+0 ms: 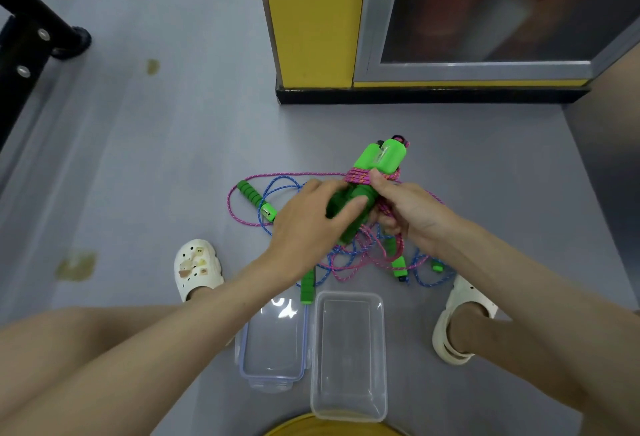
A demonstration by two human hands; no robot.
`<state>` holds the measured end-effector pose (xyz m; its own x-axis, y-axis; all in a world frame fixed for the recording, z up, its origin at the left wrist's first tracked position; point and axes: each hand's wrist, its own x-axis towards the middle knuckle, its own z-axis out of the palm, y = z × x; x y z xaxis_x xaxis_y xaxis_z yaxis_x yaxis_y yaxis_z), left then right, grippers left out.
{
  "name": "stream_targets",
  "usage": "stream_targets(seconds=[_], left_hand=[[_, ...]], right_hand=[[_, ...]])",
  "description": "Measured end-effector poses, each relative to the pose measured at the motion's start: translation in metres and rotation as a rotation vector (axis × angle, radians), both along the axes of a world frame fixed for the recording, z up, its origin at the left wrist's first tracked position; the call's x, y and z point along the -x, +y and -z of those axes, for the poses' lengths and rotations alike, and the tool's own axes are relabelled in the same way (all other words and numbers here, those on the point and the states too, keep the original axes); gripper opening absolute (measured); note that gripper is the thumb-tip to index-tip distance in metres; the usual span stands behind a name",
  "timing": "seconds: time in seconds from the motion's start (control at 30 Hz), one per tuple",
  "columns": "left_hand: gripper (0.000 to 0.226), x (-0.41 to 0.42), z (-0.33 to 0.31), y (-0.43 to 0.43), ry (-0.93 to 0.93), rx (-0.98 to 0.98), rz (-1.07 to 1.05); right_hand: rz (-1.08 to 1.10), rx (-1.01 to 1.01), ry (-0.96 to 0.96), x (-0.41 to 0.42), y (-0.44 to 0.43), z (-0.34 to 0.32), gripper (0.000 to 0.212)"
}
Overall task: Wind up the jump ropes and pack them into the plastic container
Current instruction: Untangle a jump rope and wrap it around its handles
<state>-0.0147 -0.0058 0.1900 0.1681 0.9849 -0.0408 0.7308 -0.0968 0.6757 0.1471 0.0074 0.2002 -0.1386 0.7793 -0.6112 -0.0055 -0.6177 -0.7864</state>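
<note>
Left hand: the left hand point(308, 224) grips the foam ends of the paired handles point(381, 158), with the fingers curled over them from the left.
Right hand: the right hand point(405, 214) is closed on the pink rope point(356, 176). Its thumb presses on the wound turns and its fingers curl underneath with strands running through them.
Hands together: both hands meet on the same bundle, touching or nearly so, and hold it above the floor point(156, 158).
Paired handles: two bright green handles lie side by side, tilted, with their thick heads pointing away from the person.
Pink rope: several tight turns bind the handles just below their heads. The rest trails down in loops onto the floor.
Blue rope point(277, 186): it lies loose on the floor, tangled with the pink loops beneath the hands.
Loose handle point(254, 198): this green handle lies on the floor to the left of the hands. Another green handle point(307, 285) lies just beyond the container, and a third point(398, 264) sits in the tangle on the right.
Plastic container point(348, 415): it is clear and open, and stands on the floor between the person's feet with nothing inside.
Lid point(273, 342): it lies flat on the floor, just left of the container.
Surroundings: pale clogs point(197, 267) are on the feet, and a yellow pillar point(311, 20) stands beyond the ropes.
</note>
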Motion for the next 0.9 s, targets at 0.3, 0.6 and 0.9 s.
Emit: stream_targets(seconds=[0.3,0.6,0.9], left_hand=[[0.037,0.014,-0.013,0.013,-0.816,1.014,-0.028],[0.026,0.014,-0.010,0.016,-0.698,0.834,-0.148],[0.030,0.015,-0.002,0.018,-0.448,0.588,-0.216]], right_hand=[[0.006,-0.037,0.138,-0.001,0.000,-0.002,0.040],[-0.048,-0.031,-0.087,-0.006,0.000,0.005,0.046],[-0.132,0.023,-0.215,-0.008,-0.001,0.005,0.016]])
